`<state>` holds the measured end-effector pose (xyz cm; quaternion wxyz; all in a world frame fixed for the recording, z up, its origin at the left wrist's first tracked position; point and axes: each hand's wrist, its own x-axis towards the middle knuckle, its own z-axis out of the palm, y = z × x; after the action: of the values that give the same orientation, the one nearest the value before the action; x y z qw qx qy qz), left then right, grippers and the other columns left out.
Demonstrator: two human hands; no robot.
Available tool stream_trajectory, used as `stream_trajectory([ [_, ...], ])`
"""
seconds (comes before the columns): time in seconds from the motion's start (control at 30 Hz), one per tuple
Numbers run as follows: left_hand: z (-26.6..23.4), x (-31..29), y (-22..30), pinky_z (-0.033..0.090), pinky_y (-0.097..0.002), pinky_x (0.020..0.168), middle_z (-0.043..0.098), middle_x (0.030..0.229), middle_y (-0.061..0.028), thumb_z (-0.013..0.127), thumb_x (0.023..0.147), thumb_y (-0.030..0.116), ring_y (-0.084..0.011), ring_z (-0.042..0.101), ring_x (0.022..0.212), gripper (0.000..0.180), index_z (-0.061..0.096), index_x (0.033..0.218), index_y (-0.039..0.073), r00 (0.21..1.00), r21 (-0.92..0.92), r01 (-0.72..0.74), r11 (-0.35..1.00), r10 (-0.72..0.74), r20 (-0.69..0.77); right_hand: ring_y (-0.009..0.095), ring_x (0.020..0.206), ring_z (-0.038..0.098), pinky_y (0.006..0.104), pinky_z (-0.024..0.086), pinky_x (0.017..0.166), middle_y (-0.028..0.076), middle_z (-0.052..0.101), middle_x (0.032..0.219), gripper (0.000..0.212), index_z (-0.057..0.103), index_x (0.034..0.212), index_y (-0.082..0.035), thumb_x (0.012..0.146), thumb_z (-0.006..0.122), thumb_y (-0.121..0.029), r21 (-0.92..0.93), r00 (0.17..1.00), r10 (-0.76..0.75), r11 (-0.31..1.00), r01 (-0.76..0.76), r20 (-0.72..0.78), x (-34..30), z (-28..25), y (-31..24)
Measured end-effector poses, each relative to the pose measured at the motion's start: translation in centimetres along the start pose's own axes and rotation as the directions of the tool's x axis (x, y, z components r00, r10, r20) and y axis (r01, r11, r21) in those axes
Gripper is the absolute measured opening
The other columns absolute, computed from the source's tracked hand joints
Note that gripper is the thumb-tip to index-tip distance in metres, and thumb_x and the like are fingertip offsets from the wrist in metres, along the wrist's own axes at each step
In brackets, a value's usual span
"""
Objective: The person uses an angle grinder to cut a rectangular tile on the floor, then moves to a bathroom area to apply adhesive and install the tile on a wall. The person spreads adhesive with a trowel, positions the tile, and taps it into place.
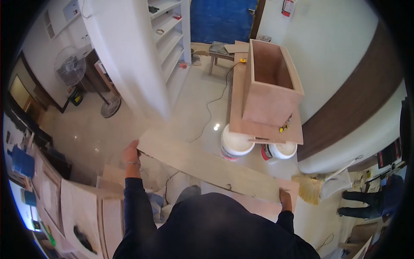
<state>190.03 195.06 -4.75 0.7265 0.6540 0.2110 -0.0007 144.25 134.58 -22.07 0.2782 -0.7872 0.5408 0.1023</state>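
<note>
A long pale board (207, 166) spans the space in front of my body, tilted so that its left end lies farther from me. My left hand (131, 153) is closed on the board's left end, with a thin band round the wrist. At the opposite end my right hand (285, 199) grips the near corner; part of its fingers is hidden behind the board. A small dark spot or notch shows on the near edge. Partly beneath the right end is a pinkish wooden panel (258, 210).
Ahead on the right, an open wooden box (274, 101) rests on a plywood sheet (237, 99) above white buckets (233, 142). A cord (210, 108) crosses the floor. Wooden cabinets (82, 211) stand left, a fan (71, 67) beyond. A broom (311, 188) and another person (366, 200) are at right.
</note>
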Motion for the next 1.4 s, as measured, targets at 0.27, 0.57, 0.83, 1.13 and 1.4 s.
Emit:
stream_trajectory([
  [0.27, 22.2, 24.4, 6.6, 0.041, -0.0322, 0.055, 0.066, 0.076, -0.007, 0.064, 0.088, 0.03, -0.0158, 0.055, 0.063, 0.03, 0.073, 0.091, 0.002, 0.963, 0.281, -0.114, 0.953, 0.035, 0.269, 0.041, 0.119, 0.058, 0.0444, 0.045, 0.099, 0.033, 0.061, 0.122, 0.069, 0.061, 0.12, 0.012, 0.095, 0.047, -0.052, 0.286, 0.943, 0.328, 0.9, -0.33, 0.055, 3.1, 2.3, -15.2],
  [0.57, 51.9, 48.7, 10.6, 0.047, -0.0457, 0.07, 0.067, 0.081, -0.0237, 0.057, 0.087, 0.039, -0.0374, 0.064, 0.076, 0.041, 0.071, 0.086, 0.001, 0.819, 0.531, -0.537, 0.655, 0.255, 0.514, 0.046, 0.118, 0.057, 0.0487, 0.044, 0.1, 0.035, 0.063, 0.116, 0.074, 0.064, 0.113, 0.012, 0.095, 0.042, -0.056, 0.103, 0.922, 0.384, 0.916, -0.387, 0.052, 15.7, 8.4, -32.8],
  [0.83, 71.1, 69.1, 18.3, 0.05, -0.0496, 0.074, 0.069, 0.088, -0.0212, 0.05, 0.088, 0.036, -0.0435, 0.064, 0.08, 0.035, 0.07, 0.089, 0.007, 0.571, 0.56, -0.818, 0.13, 0.304, 0.763, 0.047, 0.116, 0.057, 0.0517, 0.044, 0.097, 0.035, 0.062, 0.114, 0.07, 0.065, 0.113, 0.007, 0.097, 0.036, -0.055, 0.155, 0.878, 0.442, 0.869, -0.47, 0.184, 28.3, 8.5, -53.3],
  [1.13, 94.5, 85.7, 20.8, 0.051, -0.0427, 0.078, 0.071, 0.091, -0.0232, 0.062, 0.083, 0.04, -0.0377, 0.068, 0.088, 0.042, 0.073, 0.091, 0.0, 0.718, 0.506, -0.577, 0.641, 0.103, 0.688, 0.045, 0.109, 0.062, 0.0496, 0.048, 0.092, 0.034, 0.064, 0.112, 0.069, 0.066, 0.109, 0.009, 0.097, 0.038, -0.053, 0.183, 0.861, 0.493, 0.841, -0.509, 0.129, 43.4, 7.9, -78.7],
  [1.4, 115.1, 96.5, 21.7, 0.052, -0.046, 0.076, 0.069, 0.086, -0.0253, 0.058, 0.079, 0.043, -0.0409, 0.067, 0.083, 0.045, 0.072, 0.082, 0.0, 0.594, 0.47, -0.651, 0.596, 0.014, 0.804, 0.045, 0.107, 0.063, 0.0493, 0.049, 0.09, 0.034, 0.064, 0.111, 0.068, 0.066, 0.108, 0.009, 0.096, 0.039, -0.052, 0.189, 0.843, 0.529, 0.822, -0.537, 0.093, 56.7, 6.9, -97.8],
])
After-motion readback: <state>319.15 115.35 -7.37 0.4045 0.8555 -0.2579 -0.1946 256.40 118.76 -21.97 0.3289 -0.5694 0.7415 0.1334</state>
